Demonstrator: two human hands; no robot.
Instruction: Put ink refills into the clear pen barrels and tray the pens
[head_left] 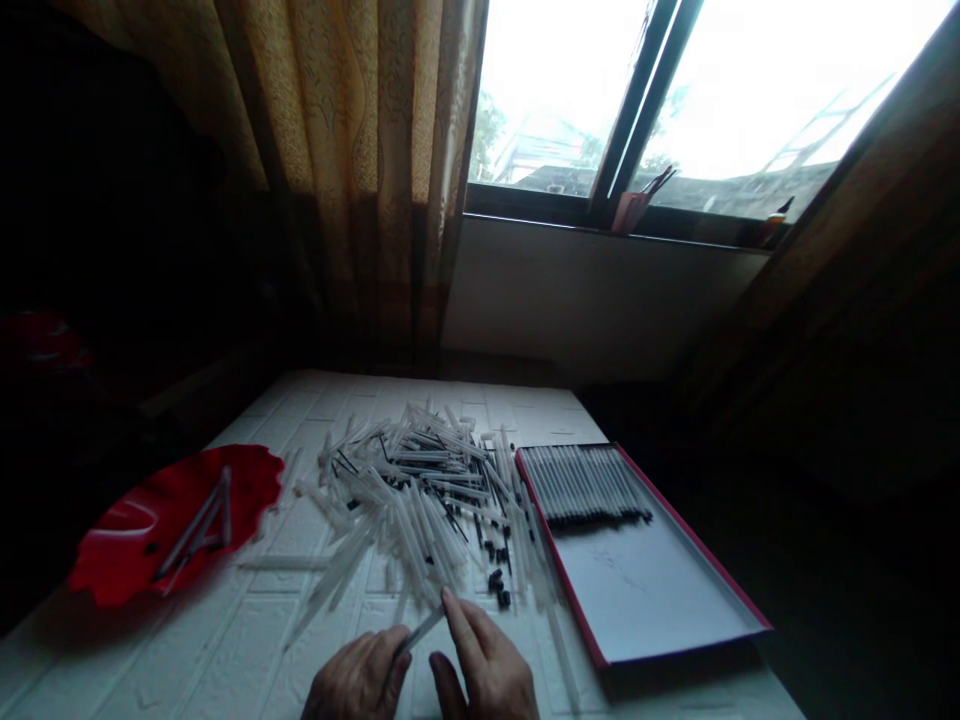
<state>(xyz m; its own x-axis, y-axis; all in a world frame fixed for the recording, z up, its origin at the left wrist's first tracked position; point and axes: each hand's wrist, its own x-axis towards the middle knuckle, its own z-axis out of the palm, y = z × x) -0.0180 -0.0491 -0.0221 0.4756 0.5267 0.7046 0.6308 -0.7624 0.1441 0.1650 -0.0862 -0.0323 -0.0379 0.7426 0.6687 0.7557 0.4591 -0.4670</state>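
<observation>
Here, you are holding 1 pen tube (424,632) just in front of the loose pile (412,530), your left hand (358,675) pinching its near end, your right hand (486,660) resting a forefinger by the far end, thumb apart, apparently steadying it. Small black pieces (496,582) are lying beside the pile. Rightward, the shallow box (566,575) is holding 1 row of pens (589,485), probably aligned for tidiness; leftward, the red dish (259,462) is keeping several tubes (196,530) separate.

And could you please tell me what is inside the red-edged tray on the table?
The tray holds a row of slender translucent tubes with dark ends along its far part; nearer, white floor with faint marks shows. Whatever lies beneath the row is hidden.
</observation>
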